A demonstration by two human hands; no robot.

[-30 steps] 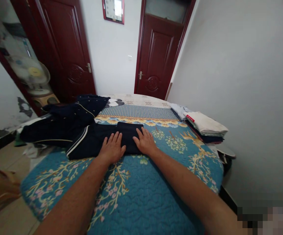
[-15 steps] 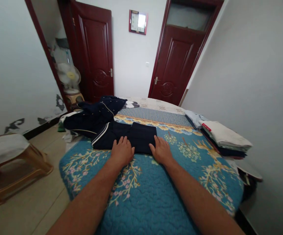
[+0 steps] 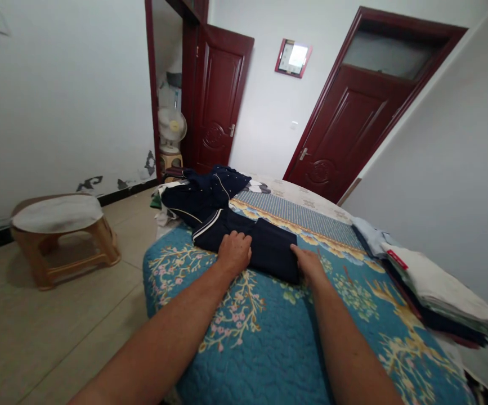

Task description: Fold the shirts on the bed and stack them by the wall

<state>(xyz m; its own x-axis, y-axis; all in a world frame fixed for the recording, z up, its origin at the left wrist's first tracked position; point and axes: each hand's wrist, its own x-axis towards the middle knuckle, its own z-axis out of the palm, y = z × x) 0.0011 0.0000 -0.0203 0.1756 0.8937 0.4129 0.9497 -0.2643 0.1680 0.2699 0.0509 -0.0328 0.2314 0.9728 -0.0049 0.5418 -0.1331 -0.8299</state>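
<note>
A folded navy shirt (image 3: 271, 246) lies across the near part of a quilted blue bedspread, its white-striped edge at the left end. My left hand (image 3: 235, 251) is on the shirt's near side, left of its middle, with the fingers bunched and curled into the cloth. At the right end, my right hand (image 3: 309, 263) grips the shirt's short edge; part of its fingers is hidden. Just beyond the striped edge is a loose heap of dark navy clothing (image 3: 201, 197) with light piping and small dots.
The flowered bedspread (image 3: 244, 360) covers the bed. A stack of folded clothes (image 3: 442, 281) stands at its right edge. On the floor to the left is a brown stool (image 3: 66, 236) with a pale top. A fan (image 3: 171, 125) stands beyond the doorway, beside red doors (image 3: 222, 95).
My view has swung left, so everything appears further right. The left fingers, spread flat before, are now drawn together on the shirt. My right hand has turned and closed at the shirt's right edge.
</note>
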